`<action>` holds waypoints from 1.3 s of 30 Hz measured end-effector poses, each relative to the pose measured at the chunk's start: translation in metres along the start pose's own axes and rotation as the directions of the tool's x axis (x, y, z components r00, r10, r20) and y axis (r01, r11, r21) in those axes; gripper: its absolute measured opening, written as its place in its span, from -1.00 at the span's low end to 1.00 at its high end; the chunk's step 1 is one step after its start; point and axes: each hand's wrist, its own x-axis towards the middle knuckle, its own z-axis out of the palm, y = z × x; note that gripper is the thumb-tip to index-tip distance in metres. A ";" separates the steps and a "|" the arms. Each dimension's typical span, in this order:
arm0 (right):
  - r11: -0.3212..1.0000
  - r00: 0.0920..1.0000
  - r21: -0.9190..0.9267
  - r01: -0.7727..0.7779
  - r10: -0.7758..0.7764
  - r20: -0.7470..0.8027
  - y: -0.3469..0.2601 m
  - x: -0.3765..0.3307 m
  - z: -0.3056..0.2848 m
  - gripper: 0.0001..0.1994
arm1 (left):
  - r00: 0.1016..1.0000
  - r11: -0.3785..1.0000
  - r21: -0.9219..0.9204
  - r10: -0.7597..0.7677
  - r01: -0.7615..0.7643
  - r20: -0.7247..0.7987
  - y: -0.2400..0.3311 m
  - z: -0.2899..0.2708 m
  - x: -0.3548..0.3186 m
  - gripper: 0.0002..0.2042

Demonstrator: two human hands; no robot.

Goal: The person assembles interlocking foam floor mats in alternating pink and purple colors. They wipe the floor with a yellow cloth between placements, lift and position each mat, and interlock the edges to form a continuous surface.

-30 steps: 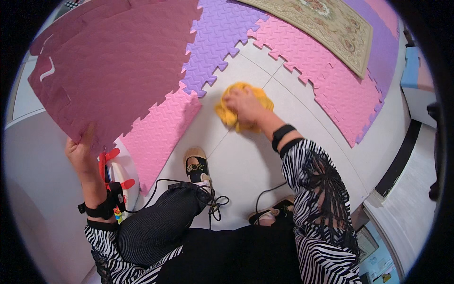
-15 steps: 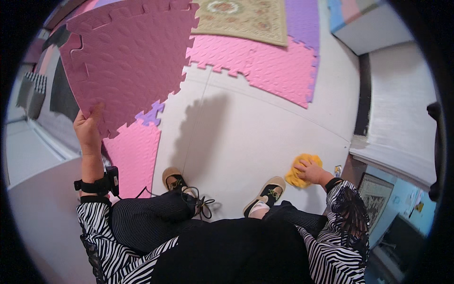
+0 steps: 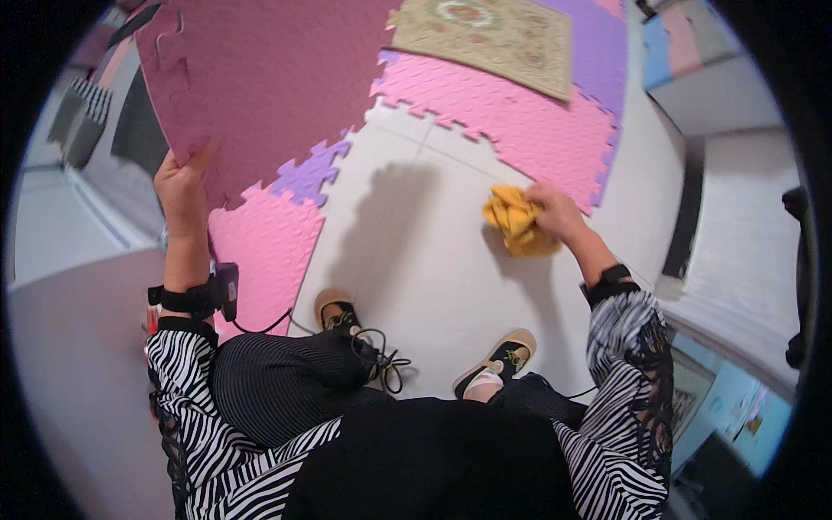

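Observation:
My left hand (image 3: pixel 185 188) grips the lower left edge of a pink foam floor mat (image 3: pixel 269 78), which stands tilted up off the floor and reaches past the top of the view. Its interlocking toothed edges show. My right hand (image 3: pixel 555 212) is closed round a bunched yellow cloth (image 3: pixel 516 224), held a little above the pale floor (image 3: pixel 416 251), where a shadow falls below it. Under the raised mat, a flat pink mat piece (image 3: pixel 264 247) and a purple mat piece (image 3: pixel 314 172) lie near my left knee.
A beige patterned rug (image 3: pixel 503 43) lies over more pink mats (image 3: pixel 555 134) and a purple mat (image 3: pixel 598 52) at the far side. A white cabinet (image 3: pixel 745 208) borders the right. My shoes (image 3: pixel 498 360) rest on the floor, and a black cable (image 3: pixel 264 328) hangs by my left wrist.
My right hand has lifted the yellow cloth off the floor and carried it forward and left. The left hand still holds the mat up; the whole view has shifted a little.

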 end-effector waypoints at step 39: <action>0.978 0.907 0.043 0.207 -0.208 0.366 -0.113 0.058 0.090 -0.72 | 0.987 0.987 -0.005 -0.160 0.160 0.000 -0.014 -0.002 -0.001 -0.87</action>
